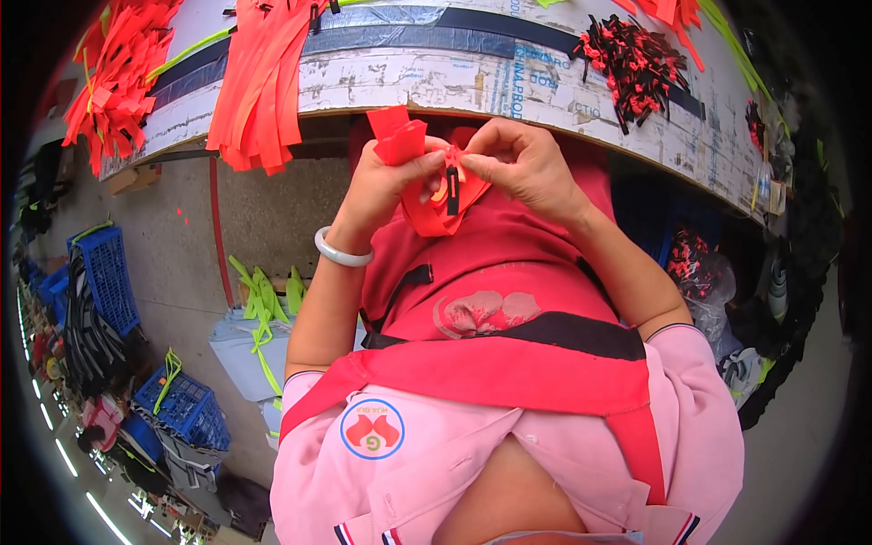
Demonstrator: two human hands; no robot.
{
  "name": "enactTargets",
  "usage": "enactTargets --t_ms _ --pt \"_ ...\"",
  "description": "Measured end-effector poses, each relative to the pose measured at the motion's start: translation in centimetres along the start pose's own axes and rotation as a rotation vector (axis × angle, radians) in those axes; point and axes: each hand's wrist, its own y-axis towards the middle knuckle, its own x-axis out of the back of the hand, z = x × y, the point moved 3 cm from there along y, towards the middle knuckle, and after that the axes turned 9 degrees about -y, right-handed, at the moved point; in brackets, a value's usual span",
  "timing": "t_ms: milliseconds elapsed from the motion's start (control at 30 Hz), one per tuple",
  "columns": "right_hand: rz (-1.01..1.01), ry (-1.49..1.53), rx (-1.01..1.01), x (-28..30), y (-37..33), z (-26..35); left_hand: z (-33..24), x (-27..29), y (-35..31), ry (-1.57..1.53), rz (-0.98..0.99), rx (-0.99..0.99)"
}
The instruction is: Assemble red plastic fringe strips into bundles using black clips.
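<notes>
My left hand (381,186) is closed around an orange-red fabric strip (397,136), which sticks up above the fingers and hangs in folds below them. A small black pull tab (452,193) with an orange mark dangles in front of the folds, between my two hands. Right beside it, my right hand (536,173) is closed in a pinch, thumb against fingertips, at a small orange-red bit near the tab's top. What exactly those fingertips grip is too small to make out. Both hands are over my red apron (572,282), just short of the table edge.
Across the front runs a worn white table (354,86) with dark tape. Long orange-red strips (263,91) drape over its edge, with another bunch (118,82) farther left. A heap of black-and-red pull tabs (633,68) lies at right. Blue crates (186,409) stand on the left floor.
</notes>
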Motion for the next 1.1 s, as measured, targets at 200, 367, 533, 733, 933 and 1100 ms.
enactTargets --t_ms 200,367,533,733,933,1100 --pt "-0.021 -0.043 0.054 0.0 0.1 -0.6 0.4 0.3 0.0 -0.045 0.017 0.017" --pt "0.018 -0.1 0.032 -0.1 0.0 -0.3 0.6 0.4 -0.1 -0.056 0.025 0.044" --pt "-0.011 0.056 -0.036 -0.4 -0.1 -0.4 0.1 0.3 -0.1 -0.036 0.049 0.035" --pt "0.016 0.02 0.01 -0.5 0.3 -0.2 0.8 0.9 0.1 -0.187 0.094 0.081" --pt "0.06 -0.039 -0.073 -0.3 0.0 -0.3 0.7 0.5 0.0 -0.16 0.086 0.089" --pt "0.025 0.011 -0.047 -0.5 0.1 -1.0 0.5 0.3 -0.1 -0.116 0.071 0.076"
